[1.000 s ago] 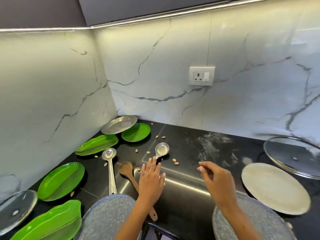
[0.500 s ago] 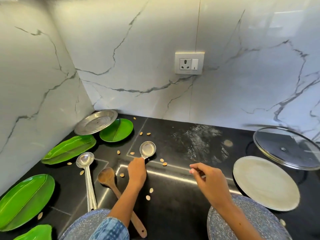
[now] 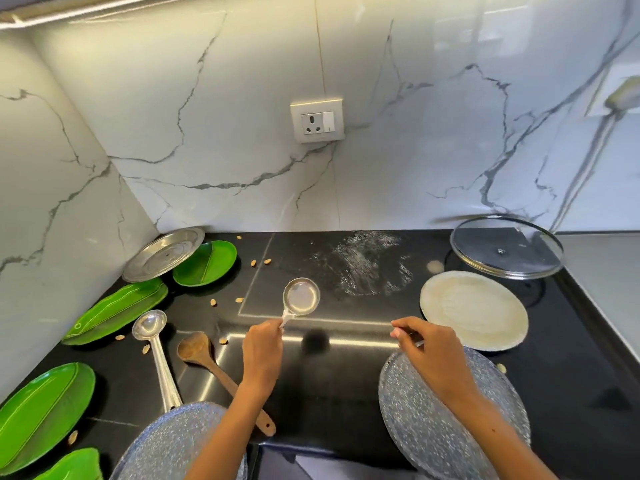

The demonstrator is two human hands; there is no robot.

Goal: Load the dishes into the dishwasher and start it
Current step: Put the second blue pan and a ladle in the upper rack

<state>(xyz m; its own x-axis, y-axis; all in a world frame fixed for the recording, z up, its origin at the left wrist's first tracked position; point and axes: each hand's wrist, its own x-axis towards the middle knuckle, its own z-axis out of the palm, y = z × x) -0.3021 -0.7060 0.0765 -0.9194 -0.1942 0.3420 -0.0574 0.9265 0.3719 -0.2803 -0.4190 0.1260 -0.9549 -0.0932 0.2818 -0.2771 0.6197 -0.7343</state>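
The short handle of a small steel ladle (image 3: 300, 299) is pinched between the fingertips of the left hand (image 3: 262, 351), with the round bowl pointing far and held level over the middle of the black counter (image 3: 346, 382). The right hand (image 3: 434, 358) is curled loosely above the far edge of a speckled blue plate (image 3: 450, 424); something thin seems to be nipped between thumb and forefinger, but what it is cannot be told. The step in hand is judged to be the gathering of utensils, and it would be done well if the ladle were gripped further along the handle so that the bowl cannot swing, and kept level in case any liquid is left in it. To the left, a long steel ladle (image 3: 154, 344) and a wooden spoon (image 3: 207, 362) are laid side by side, near but apart. Further left, green leaf-shaped dishes (image 3: 114, 311) are spread along the wall, and a steel plate (image 3: 162, 252) is propped in the far corner. To the right, a pale round plate (image 3: 472, 310) and a glass lid (image 3: 505, 247) are set. Scattered nuts (image 3: 258, 262) would best be cleared before loading. No dishwasher is in view.
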